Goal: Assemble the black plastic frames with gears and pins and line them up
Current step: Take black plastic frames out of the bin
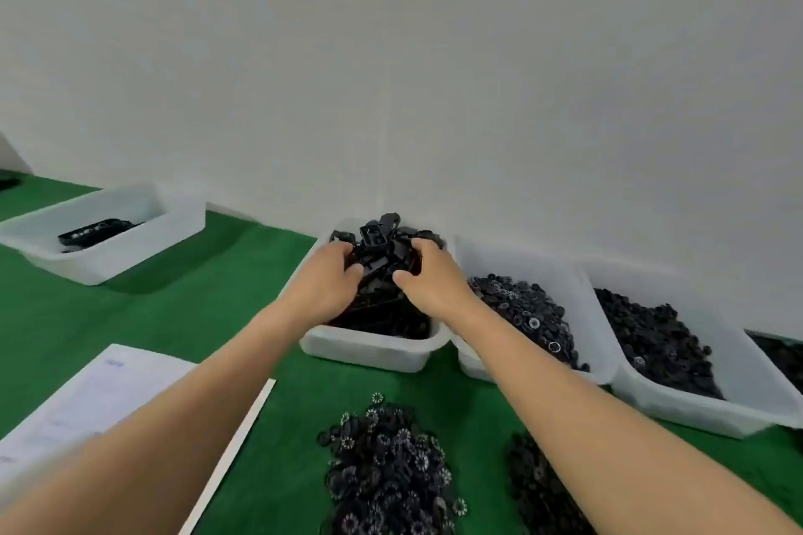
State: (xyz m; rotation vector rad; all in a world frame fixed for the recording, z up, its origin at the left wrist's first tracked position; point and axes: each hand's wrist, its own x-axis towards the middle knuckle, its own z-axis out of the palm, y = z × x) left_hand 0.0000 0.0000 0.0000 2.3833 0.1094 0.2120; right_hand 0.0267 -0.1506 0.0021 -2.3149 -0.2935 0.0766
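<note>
Both hands' fingers (347, 250) grip black frames (382, 243) heaped between neighbouring gear bins (543, 274).

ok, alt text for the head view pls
Both hands, left hand and right hand, dig into a white bin heaped with black plastic frames on a green mat. More bins of black parts sit to the right; loose gears lie nearer.

Black plastic frames (382, 256) lie heaped in a white bin (369, 350), loose gears (386, 465) piled nearer.
</note>
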